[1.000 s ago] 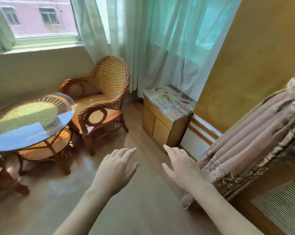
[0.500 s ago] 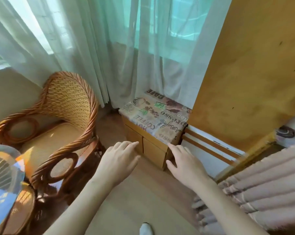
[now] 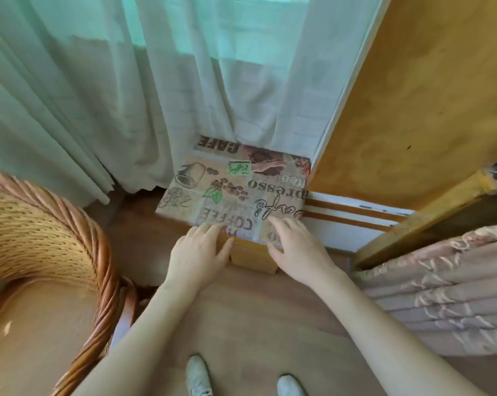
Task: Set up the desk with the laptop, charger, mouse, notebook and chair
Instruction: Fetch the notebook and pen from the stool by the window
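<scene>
A low wooden cabinet (image 3: 254,257) stands against the curtain, topped by a cloth (image 3: 235,190) printed with coffee words and pictures. My left hand (image 3: 198,252) reaches the cloth's front edge with fingers spread and holds nothing. My right hand (image 3: 295,250) rests open on the cloth's front right corner, fingers apart. A wicker armchair (image 3: 56,252) stands at the left, close to my left arm. No laptop, charger, mouse or notebook shows in this view.
Pale green curtains (image 3: 127,95) hang behind the cabinet. An orange wall panel (image 3: 412,110) rises at the right, with a folded floral bedspread (image 3: 441,287) below it. My two feet (image 3: 198,375) stand on the wooden floor.
I have stepped closer to the cabinet and look down on it. Both hands have moved forward from mid-air to the cloth's front edge. The glass table has left the view.
</scene>
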